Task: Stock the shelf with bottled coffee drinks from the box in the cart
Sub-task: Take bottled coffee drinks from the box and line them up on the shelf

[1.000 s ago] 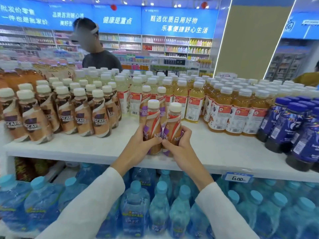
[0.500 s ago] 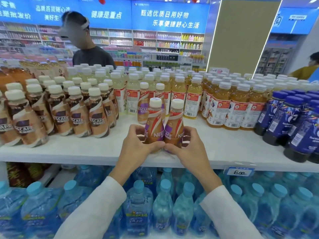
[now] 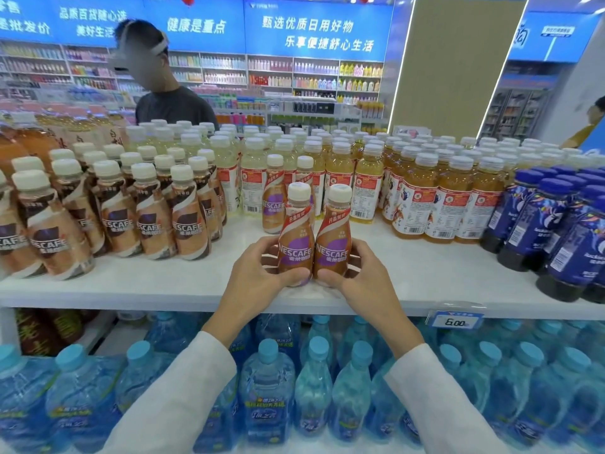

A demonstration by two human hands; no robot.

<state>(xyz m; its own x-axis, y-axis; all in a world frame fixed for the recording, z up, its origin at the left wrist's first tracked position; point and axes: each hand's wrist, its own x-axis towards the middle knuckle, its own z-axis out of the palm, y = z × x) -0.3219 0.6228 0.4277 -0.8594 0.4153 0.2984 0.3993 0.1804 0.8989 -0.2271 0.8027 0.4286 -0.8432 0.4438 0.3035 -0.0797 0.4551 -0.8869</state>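
Note:
Two brown coffee bottles with cream caps and red-and-purple labels stand upright side by side on the white shelf [image 3: 425, 273], near its front edge. My left hand [image 3: 258, 276] grips the left coffee bottle [image 3: 296, 237] low on its body. My right hand [image 3: 357, 276] grips the right coffee bottle [image 3: 334, 237] the same way. Two more bottles of this kind [image 3: 273, 198] stand right behind them. The box and the cart are out of view.
Rows of brown-labelled coffee bottles [image 3: 147, 217] fill the shelf at left, yellow tea bottles [image 3: 425, 198] stand behind and right, dark blue bottles [image 3: 556, 231] far right. Blue water bottles [image 3: 314, 388] pack the shelf below. A person [image 3: 163, 93] stands beyond the shelf.
Both hands have set the two tilted bottles upright and brought them down onto the shelf. The camera has shifted slightly.

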